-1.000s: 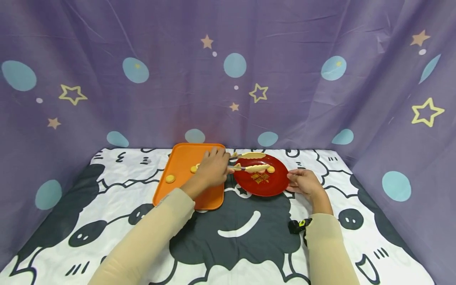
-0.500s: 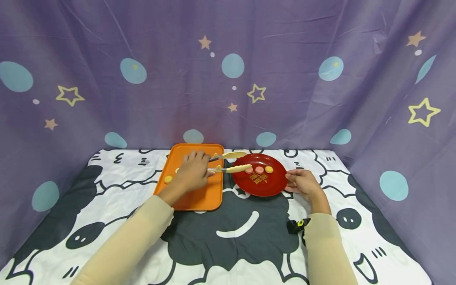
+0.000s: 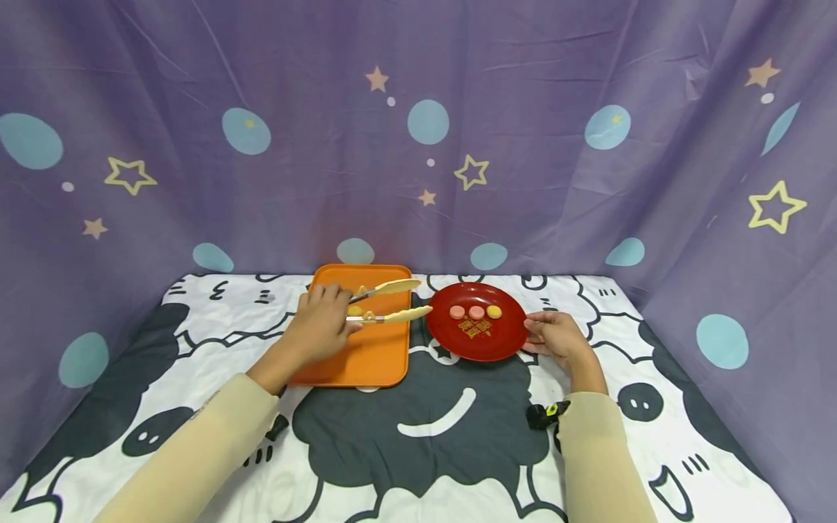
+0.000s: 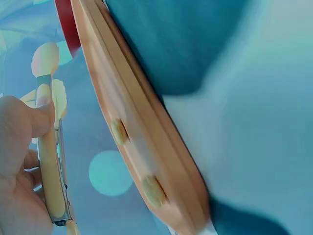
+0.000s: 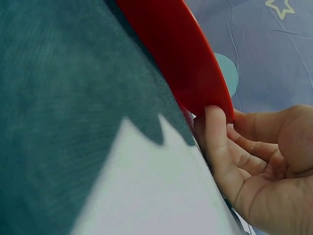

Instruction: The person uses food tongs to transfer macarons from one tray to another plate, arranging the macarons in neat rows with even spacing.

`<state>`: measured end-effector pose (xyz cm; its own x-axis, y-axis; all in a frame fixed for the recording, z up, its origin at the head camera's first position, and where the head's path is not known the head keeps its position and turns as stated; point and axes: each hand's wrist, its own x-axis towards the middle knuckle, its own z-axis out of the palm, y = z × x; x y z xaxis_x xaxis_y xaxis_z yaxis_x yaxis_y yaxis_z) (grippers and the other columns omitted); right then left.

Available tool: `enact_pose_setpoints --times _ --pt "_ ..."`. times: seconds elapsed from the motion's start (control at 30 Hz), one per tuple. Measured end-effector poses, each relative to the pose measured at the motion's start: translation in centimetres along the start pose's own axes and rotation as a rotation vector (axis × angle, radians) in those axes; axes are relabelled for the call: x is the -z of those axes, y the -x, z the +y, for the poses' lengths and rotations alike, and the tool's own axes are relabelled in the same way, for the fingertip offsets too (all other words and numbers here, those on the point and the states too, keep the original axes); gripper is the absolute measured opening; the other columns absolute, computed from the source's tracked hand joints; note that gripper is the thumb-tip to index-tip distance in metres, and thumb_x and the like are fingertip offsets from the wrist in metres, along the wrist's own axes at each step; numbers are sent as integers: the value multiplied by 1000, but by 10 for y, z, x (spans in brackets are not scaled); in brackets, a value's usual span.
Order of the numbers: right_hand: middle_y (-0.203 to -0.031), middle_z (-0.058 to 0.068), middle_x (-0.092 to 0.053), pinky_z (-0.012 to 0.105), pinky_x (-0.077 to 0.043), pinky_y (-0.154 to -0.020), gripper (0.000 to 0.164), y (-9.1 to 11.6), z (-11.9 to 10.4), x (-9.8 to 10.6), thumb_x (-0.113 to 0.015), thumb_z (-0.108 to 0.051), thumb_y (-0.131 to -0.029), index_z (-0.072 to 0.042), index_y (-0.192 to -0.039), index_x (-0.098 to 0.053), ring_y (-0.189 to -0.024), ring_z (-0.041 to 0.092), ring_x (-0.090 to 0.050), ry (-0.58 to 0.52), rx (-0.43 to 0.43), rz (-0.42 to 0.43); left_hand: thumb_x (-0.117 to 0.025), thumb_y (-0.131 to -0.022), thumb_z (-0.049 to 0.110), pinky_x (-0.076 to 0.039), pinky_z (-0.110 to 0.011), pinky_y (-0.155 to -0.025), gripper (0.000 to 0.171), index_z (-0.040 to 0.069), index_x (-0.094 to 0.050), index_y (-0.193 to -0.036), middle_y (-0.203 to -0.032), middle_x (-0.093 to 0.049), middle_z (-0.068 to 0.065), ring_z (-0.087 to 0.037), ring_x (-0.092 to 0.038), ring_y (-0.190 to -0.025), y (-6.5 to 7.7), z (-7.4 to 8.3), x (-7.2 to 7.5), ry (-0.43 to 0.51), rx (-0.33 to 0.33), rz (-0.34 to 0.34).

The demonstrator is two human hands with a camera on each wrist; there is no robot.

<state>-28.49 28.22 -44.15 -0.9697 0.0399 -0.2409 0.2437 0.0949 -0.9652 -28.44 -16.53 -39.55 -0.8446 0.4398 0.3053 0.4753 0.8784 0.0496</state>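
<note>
My left hand (image 3: 318,323) grips a pair of tongs (image 3: 408,314) with cream-coloured tips above the orange tray (image 3: 375,367). The tips stand spread, with nothing between them, pointing right toward the plate. In the left wrist view, two yellow macarons (image 4: 154,191) lie on the tray; the head view shows one yellow macaron (image 3: 354,311) there, partly behind the tongs. On the red plate (image 3: 484,347) sit two pink macarons (image 3: 476,312) and one yellow macaron (image 3: 494,311) in a row. My right hand (image 3: 556,335) pinches the plate's right rim between thumb and fingers, clearer in the right wrist view.
The tray and plate stand side by side near the table's back edge, with a narrow gap between. A black-and-white cartoon cloth (image 3: 458,450) covers the table. A purple curtain (image 3: 523,211) hangs right behind it.
My left hand has carried the tongs leftward, from over the plate to over the tray, uncovering the macarons on the plate. My right hand has stayed at the plate's rim.
</note>
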Motion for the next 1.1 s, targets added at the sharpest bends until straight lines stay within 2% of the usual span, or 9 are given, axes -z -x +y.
enact_pose_setpoints --times 0.07,0.3,0.5,0.7,0.9,1.1 --pt "-96 7 -67 34 -60 -75 34 0 0 0 -54 -6 -105 12 -134 -51 -76 17 -71 -3 -2 -1 -68 -98 39 -35 -54 -87 57 -3 -56 -134 -124 -54 -20 -40 -44 -111 5 -5 3 6 11 -12" --pt "-97 6 -67 35 -60 -76 35 2 -1 2 -54 -6 -105 11 -135 -51 -77 17 -70 -4 -11 -1 -68 -98 37 -32 -52 -84 56 -5 -56 -133 -124 -52 -22 -38 -41 -104 24 -25 14 -15 53 -30" --pt "-96 6 -67 35 -60 -75 36 2 -1 3 -54 -6 -105 11 -136 -50 -76 17 -70 -15 -3 -7 -68 -98 36 -34 -57 -89 59 -7 -54 -136 -126 -52 -25 -41 -42 -109 39 -41 24 -37 72 -33" --pt "-97 5 -67 35 -60 -75 35 2 1 0 -54 -6 -105 11 -136 -51 -77 16 -70 -7 1 -5 -69 -97 34 -34 -57 -87 60 -7 -53 -137 -125 -51 -24 -44 -41 -113 54 -56 29 -30 98 -59" --pt "-98 6 -68 36 -60 -76 36 2 0 -1 -54 -6 -105 12 -136 -51 -78 17 -70 5 0 2 -72 -95 34 -33 -54 -83 63 -8 -52 -137 -123 -50 -24 -42 -41 -109 60 -67 29 -26 116 -94" --pt "-100 7 -68 36 -60 -76 37 1 -1 -1 -53 -5 -105 12 -138 -50 -79 17 -71 10 -1 -6 -77 -91 36 -33 -57 -85 71 -10 -50 -138 -134 -45 -32 -47 -38 -114 63 -74 27 -23 139 -126"
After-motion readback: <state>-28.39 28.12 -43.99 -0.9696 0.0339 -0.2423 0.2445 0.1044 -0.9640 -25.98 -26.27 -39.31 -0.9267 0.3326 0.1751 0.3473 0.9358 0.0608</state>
